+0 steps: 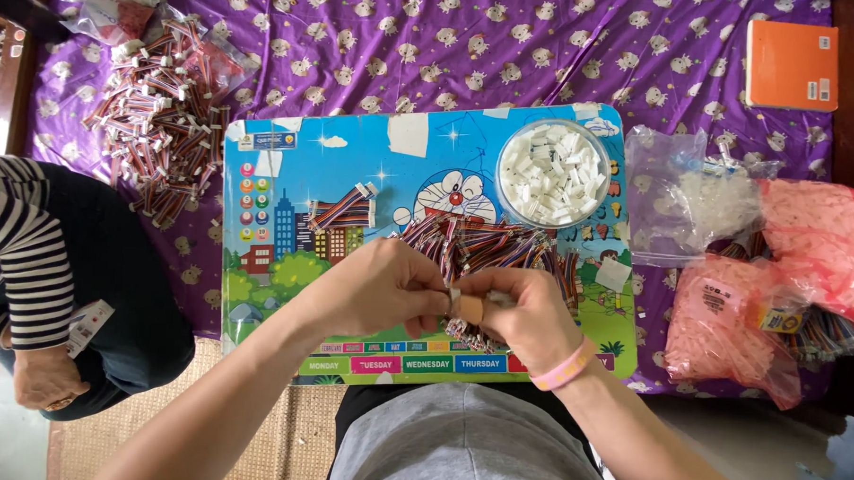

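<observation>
Left hand (383,288) and right hand (517,314) met fingertip to fingertip above near edge of cartoon board (287,169), both pinched shut on one small wire piece (455,300); its long axis too hidden to tell. Just beyond: heap of multicoloured wire harnesses (488,247). Farther out: round bowl of white connectors (553,172); one finished harness (345,209) lying diagonally, connector end up-right.
</observation>
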